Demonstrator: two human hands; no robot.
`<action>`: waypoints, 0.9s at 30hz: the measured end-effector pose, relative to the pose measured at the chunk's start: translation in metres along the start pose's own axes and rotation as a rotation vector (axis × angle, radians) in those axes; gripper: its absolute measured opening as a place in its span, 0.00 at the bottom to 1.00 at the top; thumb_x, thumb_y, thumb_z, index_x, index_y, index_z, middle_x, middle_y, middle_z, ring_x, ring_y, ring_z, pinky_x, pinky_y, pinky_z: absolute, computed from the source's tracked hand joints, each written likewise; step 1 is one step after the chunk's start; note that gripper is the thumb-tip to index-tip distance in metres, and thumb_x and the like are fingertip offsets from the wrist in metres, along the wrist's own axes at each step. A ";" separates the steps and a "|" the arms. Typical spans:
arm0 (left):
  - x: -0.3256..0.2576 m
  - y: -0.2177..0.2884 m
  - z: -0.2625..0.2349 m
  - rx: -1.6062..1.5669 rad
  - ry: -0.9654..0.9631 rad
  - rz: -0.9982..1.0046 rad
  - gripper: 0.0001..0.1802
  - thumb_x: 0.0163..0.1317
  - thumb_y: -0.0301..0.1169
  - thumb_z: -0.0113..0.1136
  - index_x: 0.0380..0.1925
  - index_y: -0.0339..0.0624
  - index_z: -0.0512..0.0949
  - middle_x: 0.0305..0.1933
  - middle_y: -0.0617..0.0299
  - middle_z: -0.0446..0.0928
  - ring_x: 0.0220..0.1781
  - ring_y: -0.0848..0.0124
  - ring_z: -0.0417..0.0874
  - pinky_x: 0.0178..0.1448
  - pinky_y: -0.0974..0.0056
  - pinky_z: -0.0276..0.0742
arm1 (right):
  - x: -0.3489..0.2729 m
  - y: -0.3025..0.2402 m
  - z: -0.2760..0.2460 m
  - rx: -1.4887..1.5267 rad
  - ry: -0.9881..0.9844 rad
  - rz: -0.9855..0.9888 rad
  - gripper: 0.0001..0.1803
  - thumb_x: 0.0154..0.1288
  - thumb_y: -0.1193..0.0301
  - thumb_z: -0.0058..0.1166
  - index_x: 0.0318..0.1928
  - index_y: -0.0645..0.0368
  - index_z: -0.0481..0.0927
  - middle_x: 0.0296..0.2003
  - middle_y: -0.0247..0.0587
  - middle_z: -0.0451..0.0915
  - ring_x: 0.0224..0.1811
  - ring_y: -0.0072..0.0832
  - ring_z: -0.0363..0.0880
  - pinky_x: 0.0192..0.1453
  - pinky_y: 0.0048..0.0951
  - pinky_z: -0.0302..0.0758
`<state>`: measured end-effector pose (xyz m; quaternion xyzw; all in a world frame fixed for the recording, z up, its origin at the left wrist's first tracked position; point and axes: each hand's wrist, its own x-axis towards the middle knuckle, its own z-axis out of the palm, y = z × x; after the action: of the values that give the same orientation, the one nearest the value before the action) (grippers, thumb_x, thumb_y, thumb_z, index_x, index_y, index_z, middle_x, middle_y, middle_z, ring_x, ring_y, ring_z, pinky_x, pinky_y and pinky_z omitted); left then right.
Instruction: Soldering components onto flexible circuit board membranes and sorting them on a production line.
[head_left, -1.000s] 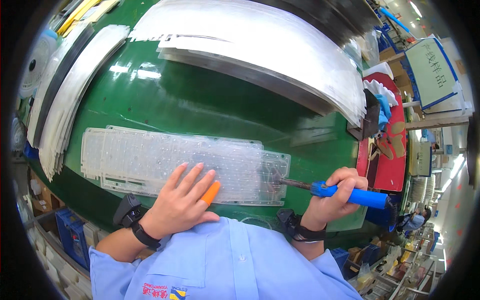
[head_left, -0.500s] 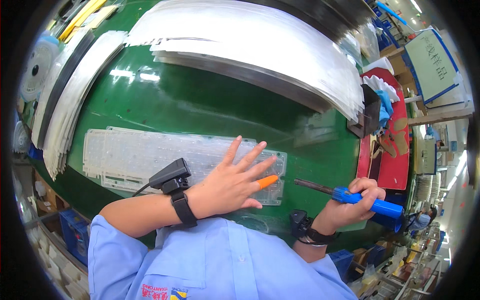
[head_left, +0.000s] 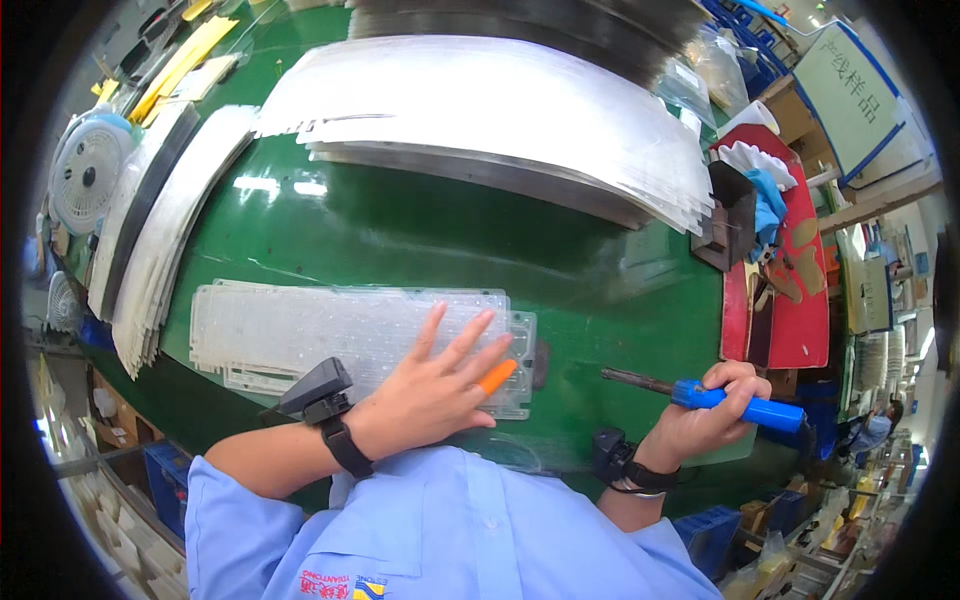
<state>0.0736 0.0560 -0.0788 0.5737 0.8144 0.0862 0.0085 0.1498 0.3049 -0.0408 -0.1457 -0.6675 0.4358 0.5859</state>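
While the left hand (head_left: 430,395) lies flat with fingers (head_left: 470,340) spread on the right end of the clear plastic panel (head_left: 330,335), it has slid rightward along the panel from its position a second ago. An orange cot covers one fingertip. The right hand (head_left: 705,415), fingers closed around the blue-handled tool (head_left: 735,405), has drawn the tool tip off the panel edge; it now sits apart, over the green tabletop (head_left: 420,225). Judged from this, one work point appears finished. Stacked clear sheets (head_left: 500,110) lie beyond.
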 end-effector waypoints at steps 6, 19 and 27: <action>-0.019 -0.003 0.002 0.032 0.093 -0.135 0.31 0.50 0.55 0.57 0.48 0.45 0.78 0.66 0.59 0.62 0.73 0.50 0.51 0.70 0.33 0.39 | -0.007 -0.006 -0.003 0.096 0.012 0.011 0.14 0.65 0.66 0.44 0.25 0.55 0.59 0.17 0.34 0.62 0.22 0.20 0.59 0.30 0.25 0.55; -0.015 -0.008 0.010 -0.107 0.203 -0.183 0.28 0.57 0.44 0.58 0.56 0.42 0.71 0.61 0.56 0.68 0.65 0.58 0.65 0.67 0.48 0.58 | 0.004 0.031 -0.023 0.277 0.211 0.279 0.17 0.68 0.59 0.47 0.26 0.53 0.63 0.22 0.29 0.64 0.23 0.17 0.59 0.28 0.22 0.56; -0.018 -0.001 0.022 0.112 0.267 0.051 0.25 0.59 0.38 0.57 0.56 0.42 0.71 0.56 0.56 0.72 0.60 0.60 0.71 0.62 0.55 0.66 | 0.008 0.051 -0.026 0.378 0.414 0.523 0.16 0.66 0.57 0.50 0.26 0.52 0.67 0.23 0.26 0.67 0.24 0.16 0.62 0.26 0.19 0.57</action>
<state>0.0811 0.0411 -0.1018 0.5773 0.7970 0.1163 -0.1342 0.1553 0.3505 -0.0758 -0.2855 -0.3834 0.6474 0.5937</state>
